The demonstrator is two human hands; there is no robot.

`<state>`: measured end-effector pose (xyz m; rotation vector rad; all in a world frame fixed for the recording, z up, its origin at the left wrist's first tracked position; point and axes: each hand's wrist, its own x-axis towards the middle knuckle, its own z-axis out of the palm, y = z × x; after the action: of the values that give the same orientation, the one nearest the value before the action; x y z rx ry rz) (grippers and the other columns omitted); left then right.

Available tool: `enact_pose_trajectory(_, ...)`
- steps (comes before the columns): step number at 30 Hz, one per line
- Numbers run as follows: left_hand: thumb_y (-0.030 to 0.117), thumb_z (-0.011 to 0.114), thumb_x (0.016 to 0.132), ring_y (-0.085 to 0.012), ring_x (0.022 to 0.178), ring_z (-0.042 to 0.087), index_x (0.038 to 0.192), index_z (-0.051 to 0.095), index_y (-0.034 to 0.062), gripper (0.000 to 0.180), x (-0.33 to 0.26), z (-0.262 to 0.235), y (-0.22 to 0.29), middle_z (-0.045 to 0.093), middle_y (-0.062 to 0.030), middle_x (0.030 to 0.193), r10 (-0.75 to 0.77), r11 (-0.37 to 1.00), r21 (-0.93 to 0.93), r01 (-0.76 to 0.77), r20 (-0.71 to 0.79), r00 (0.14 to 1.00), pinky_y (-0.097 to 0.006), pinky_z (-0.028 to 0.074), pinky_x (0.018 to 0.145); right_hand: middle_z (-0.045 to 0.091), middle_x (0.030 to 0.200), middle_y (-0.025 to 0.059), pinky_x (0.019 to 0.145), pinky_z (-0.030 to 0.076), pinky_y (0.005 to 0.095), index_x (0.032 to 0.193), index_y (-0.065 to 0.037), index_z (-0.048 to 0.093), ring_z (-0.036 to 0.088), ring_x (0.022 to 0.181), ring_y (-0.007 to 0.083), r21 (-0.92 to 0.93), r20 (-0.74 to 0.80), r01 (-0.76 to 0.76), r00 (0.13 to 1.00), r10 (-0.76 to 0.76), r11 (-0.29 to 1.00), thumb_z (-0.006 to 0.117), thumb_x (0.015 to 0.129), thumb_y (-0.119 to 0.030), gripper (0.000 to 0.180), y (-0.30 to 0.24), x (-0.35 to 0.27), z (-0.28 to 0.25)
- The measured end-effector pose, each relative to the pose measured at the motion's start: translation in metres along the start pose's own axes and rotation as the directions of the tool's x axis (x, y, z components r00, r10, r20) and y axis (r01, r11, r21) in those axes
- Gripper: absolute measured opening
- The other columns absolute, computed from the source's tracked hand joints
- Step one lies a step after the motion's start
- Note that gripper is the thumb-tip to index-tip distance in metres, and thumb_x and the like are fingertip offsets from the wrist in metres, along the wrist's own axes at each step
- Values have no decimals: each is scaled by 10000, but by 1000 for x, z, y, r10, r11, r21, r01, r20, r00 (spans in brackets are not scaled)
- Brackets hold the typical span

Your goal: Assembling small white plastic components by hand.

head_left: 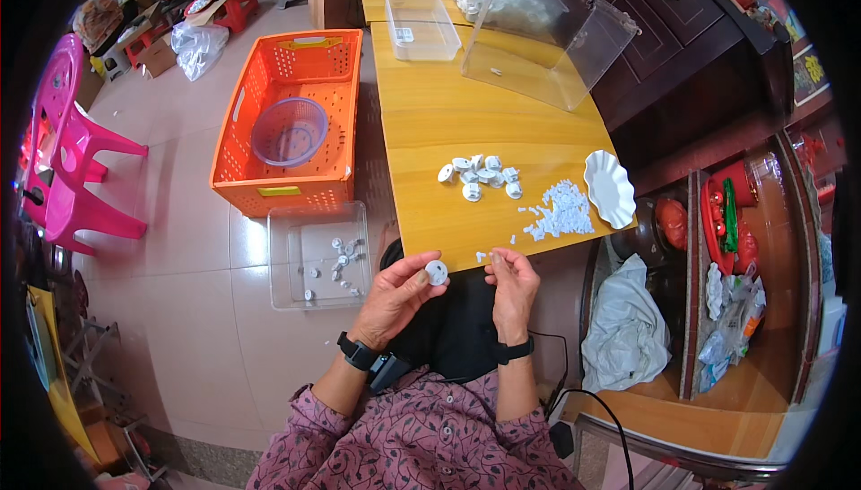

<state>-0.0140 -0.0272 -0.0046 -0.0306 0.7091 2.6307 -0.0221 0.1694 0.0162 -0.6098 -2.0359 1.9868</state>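
At one table, left hand pinches one white disc; right hand is pinched together, contents unclear.

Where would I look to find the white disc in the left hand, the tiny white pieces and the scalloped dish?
White disc (438, 275): head view, on its face.
Tiny pieces (567, 210): head view, middle of the heap.
Scalloped dish (610, 190): head view, its bare middle.

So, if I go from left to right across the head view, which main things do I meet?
Pink plastic chair, orange crate, left grip, the round white piece it holds, right grip, pile of small white pieces, wavy-edged white dish, green item among the shelves.
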Motion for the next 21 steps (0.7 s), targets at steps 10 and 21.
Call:
enact_pose_trajectory(10, 93, 608, 978, -268, 1106, 649, 1324, 566, -3, 361, 0, -2, -1, 644, -145, 1217, 1, 1000, 3, -1, 9, 1000, -356, 544, 973, 677, 911, 59, 672, 509, 213, 1128, 43, 623, 642, 773, 94, -7, 32, 46, 998, -45, 999, 642, 938, -59, 217, -3, -9, 1)
enact_pose_trajectory(21, 77, 621, 966, -272, 1116, 644, 1308, 580, 4, 352, 0, -2, -1, 632, -143, 1243, -5, 1000, -10, 5, 4, 1000, -365, 539, 984, 695, 919, 66, 752, 516, 214, 1081, 37, 609, 643, 817, 77, 8, 50, 111, 993, -111, 994, 713, 870, 3, 237, -12, -22, 8)
